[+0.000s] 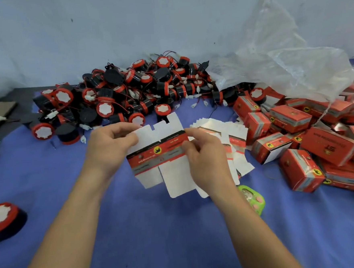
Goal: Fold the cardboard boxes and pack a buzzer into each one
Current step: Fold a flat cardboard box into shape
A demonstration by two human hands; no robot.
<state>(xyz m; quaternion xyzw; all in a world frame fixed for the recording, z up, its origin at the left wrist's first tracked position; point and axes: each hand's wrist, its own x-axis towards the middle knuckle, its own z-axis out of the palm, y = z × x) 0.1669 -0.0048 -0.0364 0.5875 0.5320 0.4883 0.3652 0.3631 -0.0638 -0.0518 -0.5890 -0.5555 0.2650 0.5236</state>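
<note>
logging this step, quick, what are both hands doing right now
Left hand: pinching the flat cardboard box by its upper left flap.
Right hand: gripping the same box at its right edge.

Blue cloth (158, 239), buzzer pile (127, 91), folded boxes (290, 117), flat blanks (215, 128)

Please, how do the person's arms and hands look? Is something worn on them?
The left forearm and the right forearm are bare down to the picture's edge; no sleeves show. The left hand and the right hand wear no gloves. I see no ring, watch or bracelet.
</note>
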